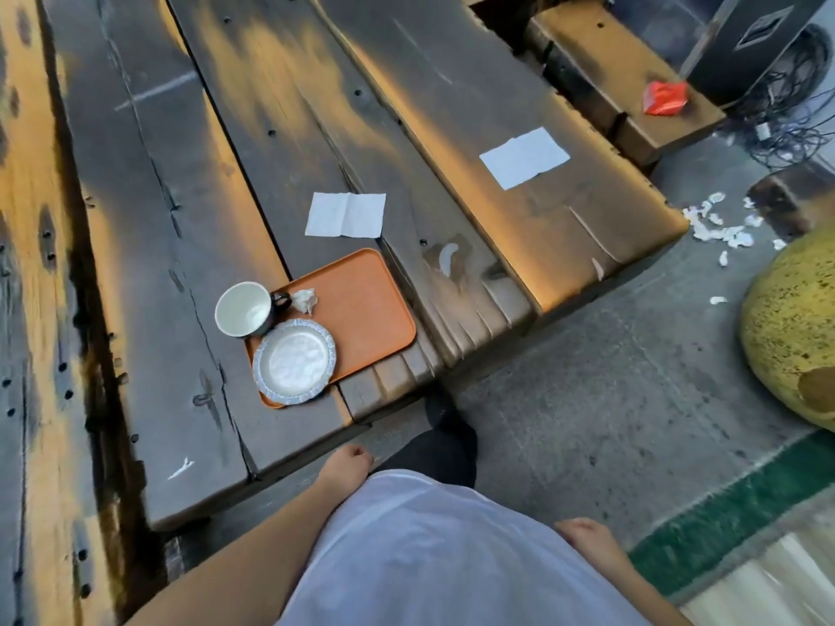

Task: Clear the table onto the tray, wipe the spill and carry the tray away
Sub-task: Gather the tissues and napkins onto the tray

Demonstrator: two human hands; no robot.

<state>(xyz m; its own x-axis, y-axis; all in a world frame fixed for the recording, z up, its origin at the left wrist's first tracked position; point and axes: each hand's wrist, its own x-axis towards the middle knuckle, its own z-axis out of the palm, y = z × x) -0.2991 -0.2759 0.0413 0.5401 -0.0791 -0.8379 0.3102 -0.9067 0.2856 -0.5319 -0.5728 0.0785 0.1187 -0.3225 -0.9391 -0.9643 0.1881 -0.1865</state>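
Note:
An orange tray (366, 305) lies on the dark plank table (189, 273) near its front edge. On the tray's left side stand a dark cup with a white inside (246, 309), a round foil dish (294, 361) and a crumpled tissue (305, 300). A flat white napkin (345, 215) lies just beyond the tray, and a second white napkin (524, 157) lies farther right. A small wet spill (447, 257) shows to the right of the tray. My left hand (345, 460) hangs below the table edge with fingers curled, holding nothing. My right hand (587, 537) hangs beside my white shirt, also curled and holding nothing.
A bench (632, 79) at the far right carries a red wrapper (665, 98). Torn white scraps (723, 228) litter the concrete floor. A big yellow-green rounded object (795, 327) sits at the right edge, cables (786, 110) and a black box beyond. A green stripe (741, 499) marks the floor.

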